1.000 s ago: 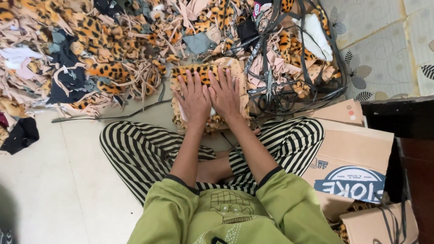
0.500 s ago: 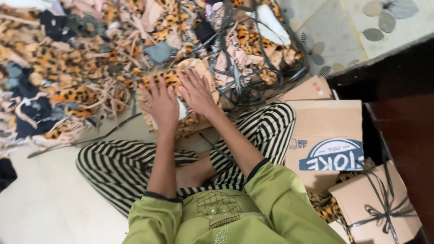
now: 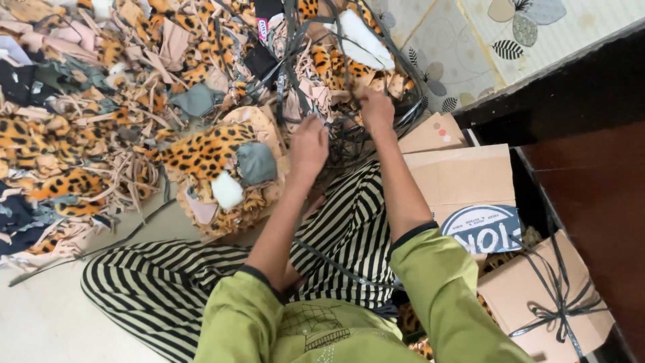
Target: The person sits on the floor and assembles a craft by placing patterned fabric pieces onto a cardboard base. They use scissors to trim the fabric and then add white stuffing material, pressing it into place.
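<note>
Landmark: stack of leopard-print fabric pieces on the floor, in front of the crossed legs in striped trousers.

Left hand: just right of the stack, back of hand up, fingers curled down into a tangle of dark straps. Looks closed on a strap, but the fingertips are hidden, so I cannot tell for sure.

Right hand: further right of the stack and a bit beyond it, also in the straps, fingers bent and pinched together. What exactly it has hold of is too cluttered to tell.

Straps: right of the stack and beyond, looping over scraps of leopard and beige fabric; one strap trails back across the trousers.

On top of the stack: a grey patch and a white piece, touching each other.

Left of the stack and beyond: big loose heap of leopard, beige and dark offcuts spread over the floor.

Right of the stack, past the straps: flattened cardboard box; nearer the person than that, a box tied with dark strap.

Sleeves are green.
</note>
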